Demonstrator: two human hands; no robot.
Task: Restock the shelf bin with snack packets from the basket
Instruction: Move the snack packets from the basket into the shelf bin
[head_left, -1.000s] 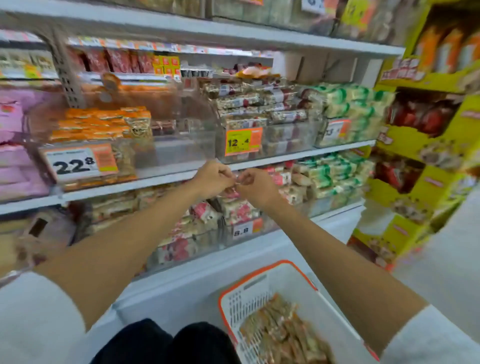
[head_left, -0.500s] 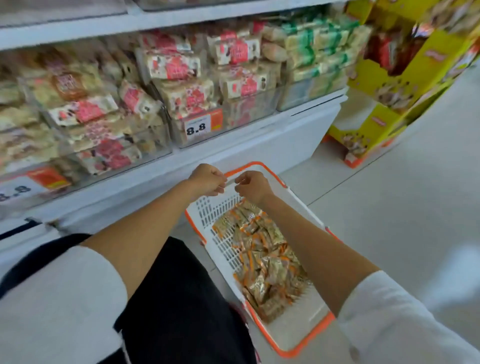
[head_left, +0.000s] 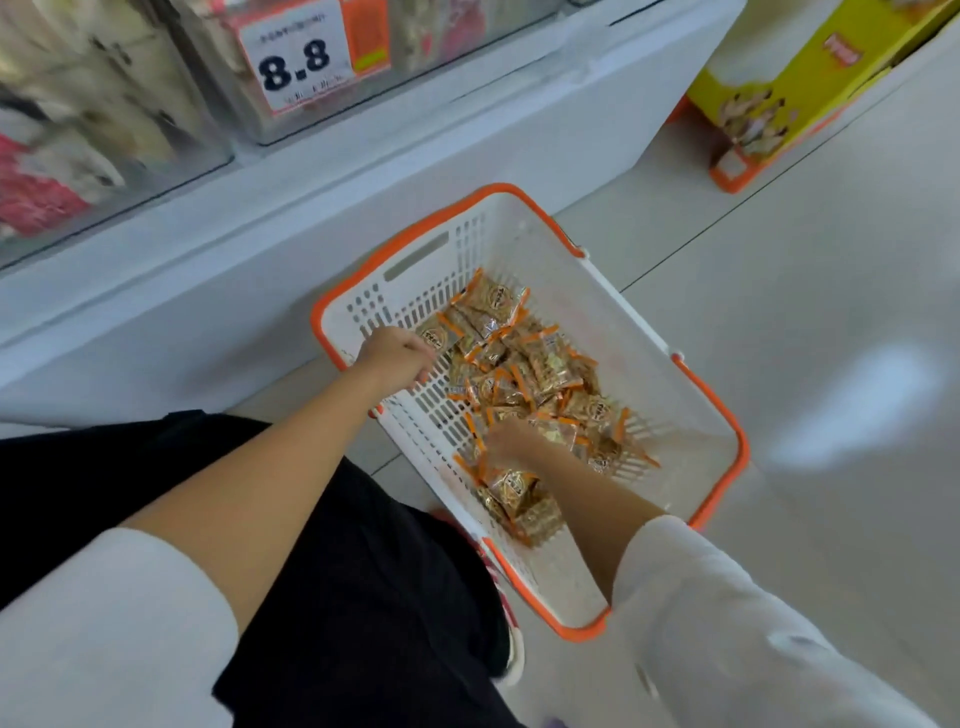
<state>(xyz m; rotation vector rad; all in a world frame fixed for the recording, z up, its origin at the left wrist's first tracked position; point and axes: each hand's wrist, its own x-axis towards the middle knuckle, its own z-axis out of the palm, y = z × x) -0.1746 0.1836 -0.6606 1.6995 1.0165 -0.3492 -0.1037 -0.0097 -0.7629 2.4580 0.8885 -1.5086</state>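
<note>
Person, viewed from above: the white left sleeve (head_left: 104, 623) and white right sleeve (head_left: 727, 623) end partway up the arms, leaving the forearms, left hand (head_left: 395, 358) and right hand (head_left: 511, 444) bare. A loose black garment (head_left: 337, 571) covers the legs. At its lower edge is a white shoe (head_left: 511, 642) with red trim.

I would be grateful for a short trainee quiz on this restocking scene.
1. True or false: the basket stands up on a shelf.
2. Fill in: the price tag above reads ___.
3. Multiple choice: the right hand is A) on the shelf edge, B) among the snack packets, C) on a yellow box.

Key: 1 false; 2 8.8; 3 B.
</note>
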